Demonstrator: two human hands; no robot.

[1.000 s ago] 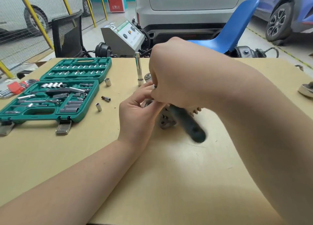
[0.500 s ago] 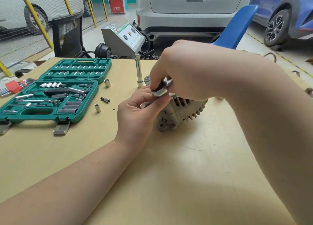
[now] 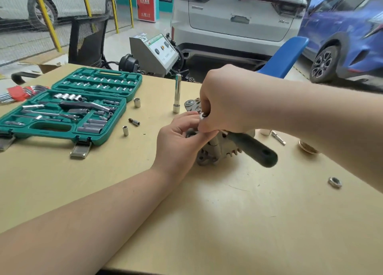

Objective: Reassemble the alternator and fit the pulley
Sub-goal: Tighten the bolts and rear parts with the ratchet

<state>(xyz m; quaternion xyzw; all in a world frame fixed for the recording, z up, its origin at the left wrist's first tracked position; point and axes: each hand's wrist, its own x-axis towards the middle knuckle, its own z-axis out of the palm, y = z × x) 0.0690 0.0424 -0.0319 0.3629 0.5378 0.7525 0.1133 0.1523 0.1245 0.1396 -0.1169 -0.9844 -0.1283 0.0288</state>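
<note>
a: where's the alternator [image 3: 217, 150] sitting?

b: on the table [image 3: 207, 223], right under both hands, its grey finned body poking out below the right hand [image 3: 226, 100] and just right of the left hand [image 3: 178, 142]

a: what's the right hand doing?

b: fingers curled down over the head of a ratchet [image 3: 251, 148] on top of the alternator. the dark handle sticks out from under that hand, down and to the right, a bit blurred

a: and the left?

b: it comes in from below left with its fingers bent round the near end of the alternator, thumb up against the right hand's fingertips. whether it pinches a small part there i cannot tell, too much is hidden

a: anything near them?

b: a tall socket [image 3: 177, 93] stands upright just above the left hand. left of that hand lie three small sockets [image 3: 125, 130], and further left an open green tool case [image 3: 68, 107]. a loose nut [image 3: 335, 182] lies below the right forearm, well apart from the alternator. a brass-coloured ribbed part [image 3: 307, 147] and a short extension bar [image 3: 278, 137] lie beyond the handle's end, next to the right forearm
</note>
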